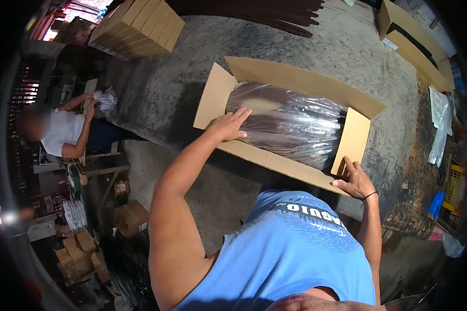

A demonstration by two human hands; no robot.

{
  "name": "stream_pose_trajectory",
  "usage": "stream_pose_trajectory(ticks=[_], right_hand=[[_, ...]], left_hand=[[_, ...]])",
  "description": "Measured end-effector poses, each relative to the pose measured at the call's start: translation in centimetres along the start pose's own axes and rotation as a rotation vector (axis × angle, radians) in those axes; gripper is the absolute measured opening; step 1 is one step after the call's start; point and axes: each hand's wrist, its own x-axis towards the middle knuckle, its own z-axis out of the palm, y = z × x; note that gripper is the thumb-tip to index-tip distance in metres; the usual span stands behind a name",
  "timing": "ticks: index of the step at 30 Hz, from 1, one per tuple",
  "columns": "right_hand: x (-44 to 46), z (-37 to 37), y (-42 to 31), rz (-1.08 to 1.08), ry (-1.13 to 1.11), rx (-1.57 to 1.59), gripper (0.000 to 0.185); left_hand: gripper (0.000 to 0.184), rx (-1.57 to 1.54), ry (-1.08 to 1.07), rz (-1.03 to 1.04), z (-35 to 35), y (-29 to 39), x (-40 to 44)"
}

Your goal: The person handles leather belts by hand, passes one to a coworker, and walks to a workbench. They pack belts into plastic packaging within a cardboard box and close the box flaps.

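Observation:
An open cardboard box (275, 154) lies on the grey worktop with its flaps spread outward. Inside it sits a dark bundle wrapped in clear plastic (290, 122). My left hand (230, 125) rests over the box's near left edge, fingers apart, with the fingertips on the plastic. At the near right corner, my right hand (356, 180) has its thumb on the near flap and its fingers against the right end flap (352, 140). A black band is round my right wrist.
Stacked cartons (137, 28) stand at the back left, beside dark strips (254, 10). Another open box (415, 49) is at the back right. A co-worker (65, 129) holds a plastic bag (107, 100) at left. A yellow basket (454, 187) is far right.

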Motion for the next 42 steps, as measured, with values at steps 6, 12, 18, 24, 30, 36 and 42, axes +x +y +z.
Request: stream_pose_trajectory(ticks=[6,12,18,24,30,36,42], right_hand=[[-0.1,-0.1,0.8,-0.071,-0.132,0.042,0.108],[-0.7,0.0,0.6,-0.156,-0.288,-0.007,0.115],[-0.5,0.2,0.5,-0.140,-0.396,-0.024,0.116],[-0.1,0.3,0.8,-0.170,-0.439,0.015,0.102],[0.6,-0.4,0.8,-0.168,-0.459,0.027,0.098],[2.3,-1.9,1.4,-0.073,-0.566,0.088,0.106],[6.1,-3.7,3.1,0.003,-0.401,0.179,0.088]], left_hand=[[0.065,0.218,-0.251,0.053,0.5,-1.7,1.8],[0.040,0.386,-0.152,0.098,0.7,-1.7,1.4],[0.040,0.419,-0.113,0.074,0.4,-1.3,1.8],[0.058,0.222,-0.005,-0.102,-4.0,0.0,1.0],[0.055,-0.752,0.370,-0.692,-6.8,-3.8,-2.0],[0.103,-0.263,-0.665,-0.058,-5.7,1.7,-2.4],[0.091,-0.383,-0.692,-0.325,-7.6,1.7,2.9]])
